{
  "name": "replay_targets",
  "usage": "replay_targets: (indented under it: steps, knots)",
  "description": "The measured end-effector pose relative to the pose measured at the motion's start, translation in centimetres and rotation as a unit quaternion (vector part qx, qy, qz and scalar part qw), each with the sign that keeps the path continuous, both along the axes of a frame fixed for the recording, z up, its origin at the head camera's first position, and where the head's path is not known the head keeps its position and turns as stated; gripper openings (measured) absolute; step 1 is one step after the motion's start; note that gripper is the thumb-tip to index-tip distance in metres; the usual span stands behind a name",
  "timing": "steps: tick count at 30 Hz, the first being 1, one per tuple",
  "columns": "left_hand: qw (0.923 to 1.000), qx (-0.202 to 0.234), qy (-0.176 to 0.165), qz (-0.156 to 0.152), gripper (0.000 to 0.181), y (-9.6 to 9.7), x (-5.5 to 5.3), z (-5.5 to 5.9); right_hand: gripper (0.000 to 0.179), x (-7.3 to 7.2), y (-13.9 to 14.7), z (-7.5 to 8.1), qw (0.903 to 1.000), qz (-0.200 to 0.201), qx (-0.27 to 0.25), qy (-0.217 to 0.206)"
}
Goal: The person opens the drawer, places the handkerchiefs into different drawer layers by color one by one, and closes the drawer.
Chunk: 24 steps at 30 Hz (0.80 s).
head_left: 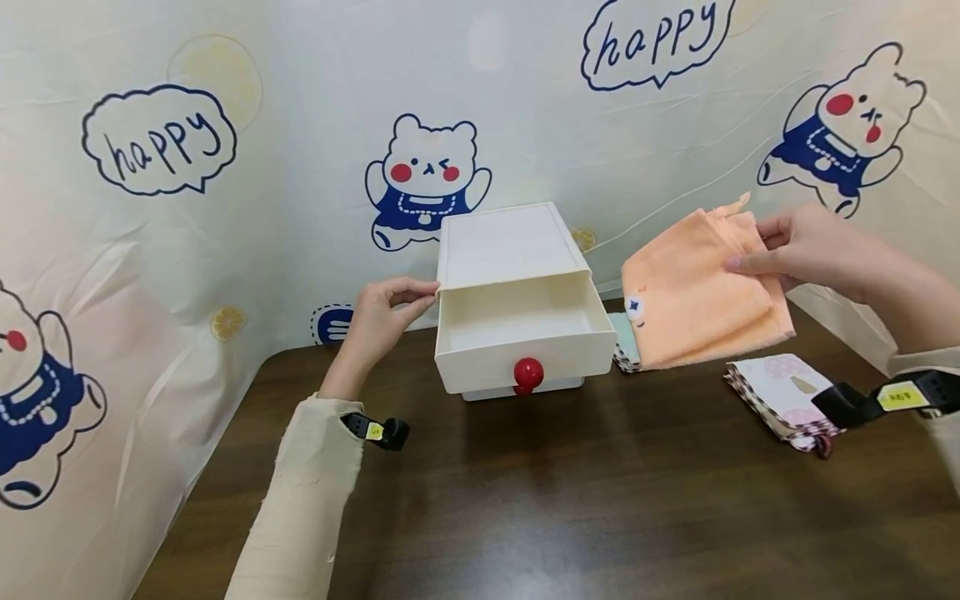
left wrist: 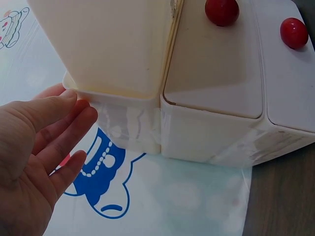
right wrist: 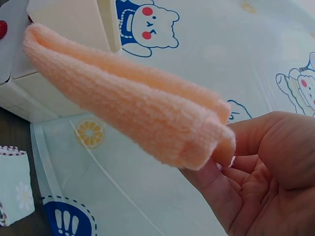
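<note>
A white drawer cabinet (head_left: 513,242) stands on the table, its top drawer (head_left: 525,360) pulled out and bare inside. My left hand (head_left: 382,321) pinches the cabinet's left front rim; in the left wrist view, the thumb of this hand (left wrist: 44,147) lies on the rim corner and the other fingers spread loosely. Right of the cabinet, my right hand (head_left: 817,250) holds up a folded peach towel (head_left: 705,292) with a small embroidered face and a hanging loop. The right wrist view shows its fluffy folded edge (right wrist: 128,103) pinched between the thumb and fingers.
Behind the peach towel lies a folded pale green cloth (head_left: 626,342) with a checked edge. A white-and-pink folded cloth (head_left: 783,387) rests at the right. Red knobs (left wrist: 294,33) stick out from the drawer fronts. A printed sheet (head_left: 300,225) hangs behind the brown table (head_left: 480,517).
</note>
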<state>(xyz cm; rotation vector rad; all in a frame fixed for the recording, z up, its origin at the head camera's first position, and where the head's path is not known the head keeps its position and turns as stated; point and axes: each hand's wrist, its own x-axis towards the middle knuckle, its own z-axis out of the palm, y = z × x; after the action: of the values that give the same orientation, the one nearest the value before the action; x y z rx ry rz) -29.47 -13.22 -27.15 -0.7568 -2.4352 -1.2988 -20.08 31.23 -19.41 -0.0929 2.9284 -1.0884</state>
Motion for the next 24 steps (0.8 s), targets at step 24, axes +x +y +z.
replay_targets:
  steps: [24]
  knots:
    - [0.9999,-0.001,0.012,-0.004,0.019,0.0,0.1,0.0,0.055,-0.6,-1.4,3.1,0.9994,-0.006,-0.005,0.034]
